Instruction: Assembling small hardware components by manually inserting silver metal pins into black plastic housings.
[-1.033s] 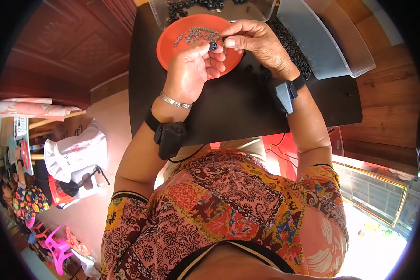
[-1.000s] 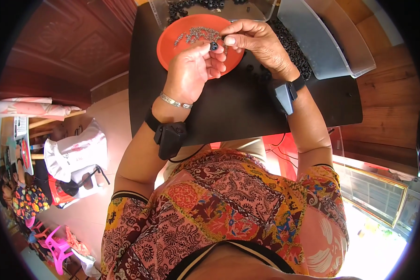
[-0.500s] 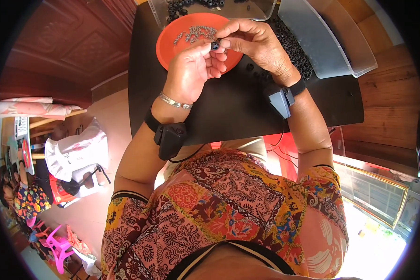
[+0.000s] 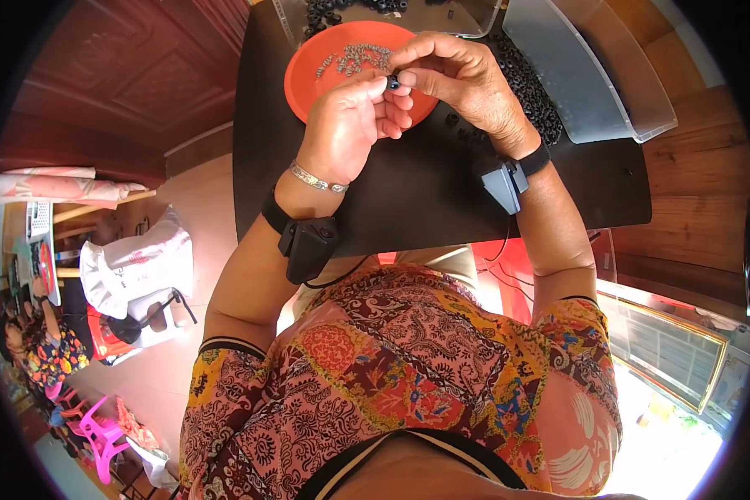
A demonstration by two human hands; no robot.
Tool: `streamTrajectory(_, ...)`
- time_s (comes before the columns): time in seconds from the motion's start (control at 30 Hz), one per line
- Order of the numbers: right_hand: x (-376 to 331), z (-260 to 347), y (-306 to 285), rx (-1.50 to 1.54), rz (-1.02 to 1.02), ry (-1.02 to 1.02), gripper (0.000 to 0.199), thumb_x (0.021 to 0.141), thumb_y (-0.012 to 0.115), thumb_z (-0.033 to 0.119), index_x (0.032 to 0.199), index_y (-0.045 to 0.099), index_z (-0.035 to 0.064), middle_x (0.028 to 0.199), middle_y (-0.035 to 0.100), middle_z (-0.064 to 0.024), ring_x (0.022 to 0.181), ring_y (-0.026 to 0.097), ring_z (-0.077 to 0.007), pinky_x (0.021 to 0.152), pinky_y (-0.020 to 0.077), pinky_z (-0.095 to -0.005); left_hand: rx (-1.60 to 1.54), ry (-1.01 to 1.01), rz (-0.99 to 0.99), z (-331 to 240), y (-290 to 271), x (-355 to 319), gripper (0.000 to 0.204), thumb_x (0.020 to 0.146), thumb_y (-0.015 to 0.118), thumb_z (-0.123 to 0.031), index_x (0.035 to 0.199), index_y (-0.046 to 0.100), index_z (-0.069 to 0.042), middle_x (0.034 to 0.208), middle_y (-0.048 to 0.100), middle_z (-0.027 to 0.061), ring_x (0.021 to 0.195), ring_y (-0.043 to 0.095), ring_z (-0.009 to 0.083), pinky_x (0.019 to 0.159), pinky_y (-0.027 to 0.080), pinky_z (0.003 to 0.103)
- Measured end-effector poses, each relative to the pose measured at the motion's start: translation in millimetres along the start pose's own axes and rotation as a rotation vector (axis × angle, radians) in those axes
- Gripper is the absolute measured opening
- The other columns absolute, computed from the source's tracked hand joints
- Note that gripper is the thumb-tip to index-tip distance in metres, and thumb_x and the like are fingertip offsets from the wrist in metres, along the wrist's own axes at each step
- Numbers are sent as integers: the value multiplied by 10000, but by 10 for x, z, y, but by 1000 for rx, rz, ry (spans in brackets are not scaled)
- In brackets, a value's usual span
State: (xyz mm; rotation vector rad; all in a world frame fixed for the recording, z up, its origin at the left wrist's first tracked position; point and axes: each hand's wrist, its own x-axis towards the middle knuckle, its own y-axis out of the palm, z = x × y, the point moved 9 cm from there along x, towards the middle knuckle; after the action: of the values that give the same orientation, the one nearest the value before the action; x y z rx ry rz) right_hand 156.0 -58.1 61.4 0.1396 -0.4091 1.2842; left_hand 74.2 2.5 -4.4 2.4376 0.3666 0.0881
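Above the red plate, both my hands meet around a small, shiny black round part. My left hand pinches it between thumb and fingertips, the other fingers curled below. From the right, my right hand brings its bent thumb and forefinger together against the part's upper side. Whatever lies between those right fingertips is too small to make out. Small grey metal pieces, which look like coiled springs, lie scattered on the plate behind the fingers.
The dark table carries a heap of small black parts on the right, beside a translucent plastic bin. Another clear bin with black parts stands at the back. On the left, a person sits near a white sack.
The whole view has shifted slightly. Both hands keep their grip at the black part, with only a slight movement of the fingers.
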Motion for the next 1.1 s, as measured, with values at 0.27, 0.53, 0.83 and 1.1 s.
streamTrajectory(0.27,-3,34,19,-88,-12,-13,177,854,635,-12,1030,647,1,919,640,-15,853,617,-93,802,495,-222,-27,21,-19,-7,-26,-3,212,900,474,-189,971,579,-19,869,626,82,731,607,182,652,460,280)
streamTrajectory(0.53,-28,164,65,-278,-51,-120,173,843,651,8,1016,657,21,918,633,-16,851,602,-91,786,483,-232,-55,46,-21,-31,-19,-6,211,905,463,-182,962,588,-22,859,629,72,729,608,175,646,463,281)
streamTrajectory(0.83,-6,25,28,-38,-56,-59,143,860,636,16,1001,658,3,920,636,-22,864,597,-106,817,477,-244,6,51,-12,-48,-5,-14,220,908,470,-194,970,592,-21,872,633,69,732,606,165,649,459,273)
streamTrajectory(1.1,0,10,6,-13,-52,-16,124,878,629,56,987,662,8,888,646,-14,866,594,-97,823,470,-238,-5,32,-3,-47,31,-10,215,908,471,-193,966,588,-23,878,633,70,737,605,165,653,456,273)
